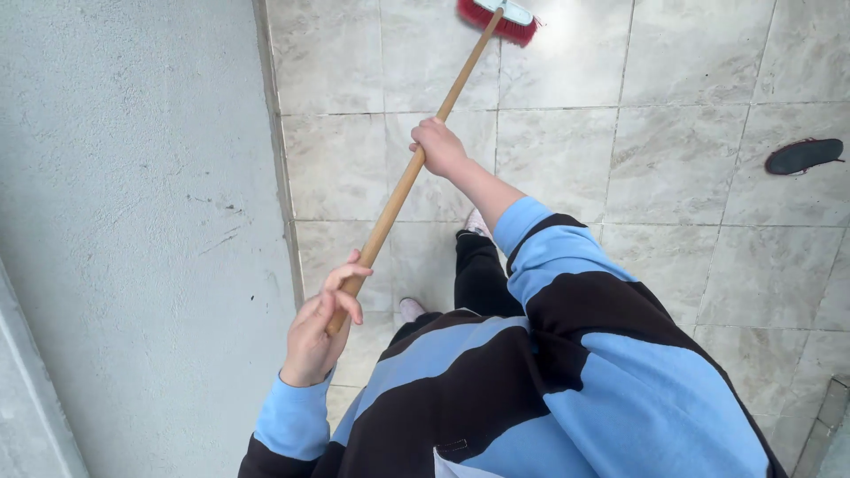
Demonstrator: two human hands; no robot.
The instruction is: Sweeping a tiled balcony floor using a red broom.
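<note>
A broom with a long wooden handle (398, 190) and a red-bristled head (500, 19) reaches from near my body up to the top of the head view. My left hand (319, 327) grips the near end of the handle. My right hand (436, 146) grips it farther along, arm stretched out in a blue and black striped sleeve. The bristles rest on the pale tiled floor (673, 159). My feet in light shoes (410, 308) show below the handle.
A rough grey wall (133, 221) fills the left side, meeting the floor along a straight edge. A dark slipper (803, 155) lies on the tiles at the right. A step or ledge corner (828, 416) shows at bottom right.
</note>
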